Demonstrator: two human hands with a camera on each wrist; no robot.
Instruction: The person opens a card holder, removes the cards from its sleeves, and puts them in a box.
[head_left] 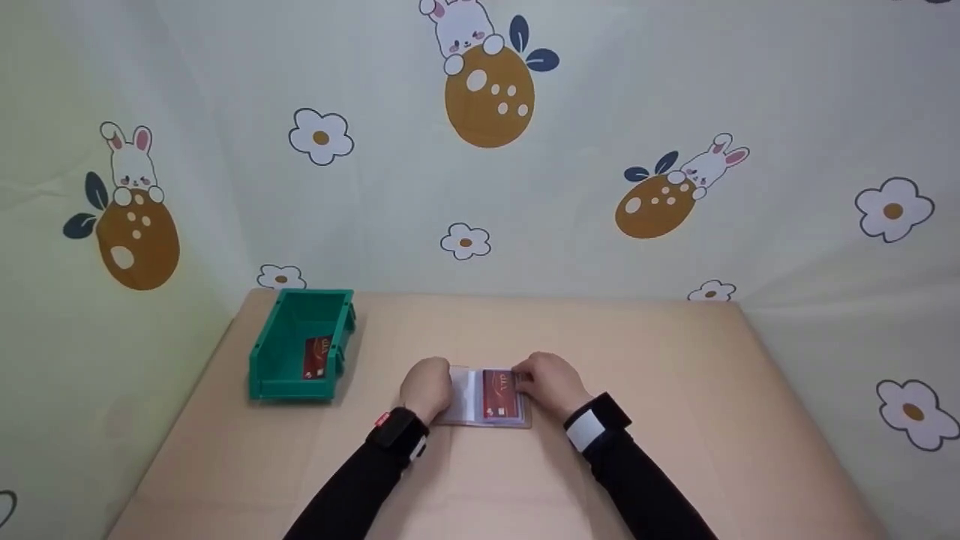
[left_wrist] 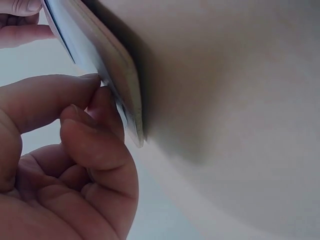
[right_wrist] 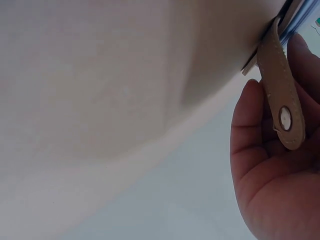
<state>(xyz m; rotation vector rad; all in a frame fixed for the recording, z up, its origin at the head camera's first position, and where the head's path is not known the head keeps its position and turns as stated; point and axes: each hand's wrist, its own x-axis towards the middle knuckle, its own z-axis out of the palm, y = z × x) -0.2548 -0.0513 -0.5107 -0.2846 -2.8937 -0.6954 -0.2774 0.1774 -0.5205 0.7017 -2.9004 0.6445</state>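
A small card holder (head_left: 462, 401) with clear plastic sleeves lies spread open between the hands, its cover tan. A red card (head_left: 500, 395) shows in the right-hand sleeve. My left hand (head_left: 426, 388) pinches the holder's left side between thumb and finger, the other fingers curled, as the left wrist view shows. At the opposite side, my right hand (head_left: 553, 384) holds the right edge, fingers bent and thumb by the sleeves. In the right wrist view, a tan strap (right_wrist: 280, 85) with a metal snap hangs over the right palm.
A green bin (head_left: 292, 389) stands at the table's back left, with another red card (head_left: 316, 357) inside. The tan table (head_left: 637, 345) meets a patterned cloth (head_left: 375, 202) at the back and sides.
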